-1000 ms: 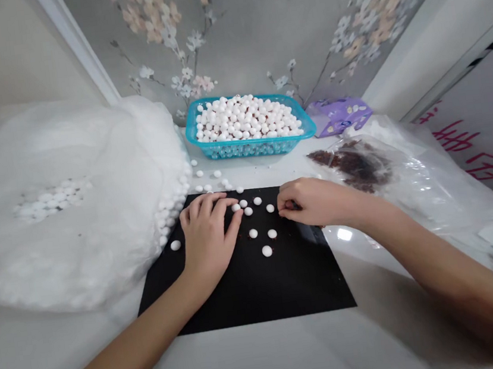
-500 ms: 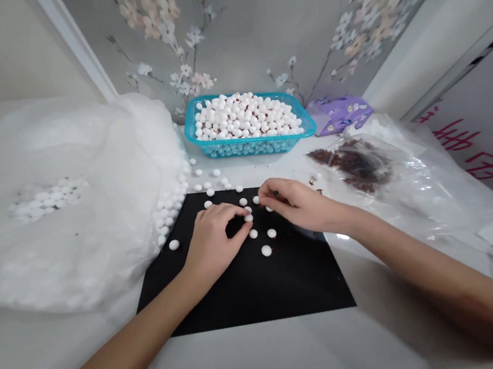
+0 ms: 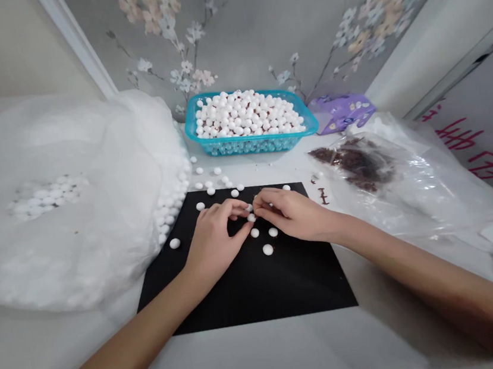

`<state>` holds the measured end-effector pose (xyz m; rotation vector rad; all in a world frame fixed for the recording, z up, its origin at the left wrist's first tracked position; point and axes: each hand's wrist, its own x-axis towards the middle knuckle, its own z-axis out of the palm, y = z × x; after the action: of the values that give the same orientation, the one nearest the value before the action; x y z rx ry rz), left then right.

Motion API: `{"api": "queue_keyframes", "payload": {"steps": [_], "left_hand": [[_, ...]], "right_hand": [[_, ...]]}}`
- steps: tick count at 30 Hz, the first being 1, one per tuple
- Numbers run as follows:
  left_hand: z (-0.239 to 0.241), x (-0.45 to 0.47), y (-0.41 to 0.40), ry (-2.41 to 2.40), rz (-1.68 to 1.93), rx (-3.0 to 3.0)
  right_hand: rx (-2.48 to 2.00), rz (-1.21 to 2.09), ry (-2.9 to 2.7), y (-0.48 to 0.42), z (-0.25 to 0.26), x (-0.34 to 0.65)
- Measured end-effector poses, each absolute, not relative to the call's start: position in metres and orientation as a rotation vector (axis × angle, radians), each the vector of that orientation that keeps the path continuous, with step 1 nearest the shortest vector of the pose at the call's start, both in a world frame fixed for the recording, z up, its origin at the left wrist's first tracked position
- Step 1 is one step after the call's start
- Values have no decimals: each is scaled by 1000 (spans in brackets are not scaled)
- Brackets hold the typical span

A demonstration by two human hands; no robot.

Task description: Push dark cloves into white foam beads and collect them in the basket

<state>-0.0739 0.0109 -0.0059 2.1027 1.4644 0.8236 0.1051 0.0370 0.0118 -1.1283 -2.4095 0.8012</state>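
Note:
A black mat (image 3: 259,285) lies on the white table, with several small white beads (image 3: 268,249) scattered over its far half. My left hand (image 3: 213,242) rests on the mat with thumb and forefinger pinched on one white bead (image 3: 251,217). My right hand (image 3: 290,214) meets it from the right, fingers curled and pinched at the same spot. What the right fingers hold is too small to make out. Both hands touch at their fingertips.
A turquoise basket (image 3: 306,126) full of white beads stands at the back. A big white plastic bag (image 3: 59,195) with more beads fills the left. A clear bag with dark brown bits (image 3: 356,162) lies at the right, and a purple bag (image 3: 340,110) behind it.
My right hand has moved left across the mat to meet my left hand. My left hand has gone from flat fingers to a pinch on a bead.

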Motion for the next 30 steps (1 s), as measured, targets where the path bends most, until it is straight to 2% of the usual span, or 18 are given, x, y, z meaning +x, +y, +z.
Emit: {"api": "queue_keyframes", "payload": {"steps": [16, 30], "left_hand": [[-8, -75, 11, 1462, 828, 2070], [-7, -75, 11, 1460, 780, 2112]], "right_hand": [[-1119, 676, -2487, 36, 7, 104], [-1068, 720, -2338, 38, 1, 105]]}}
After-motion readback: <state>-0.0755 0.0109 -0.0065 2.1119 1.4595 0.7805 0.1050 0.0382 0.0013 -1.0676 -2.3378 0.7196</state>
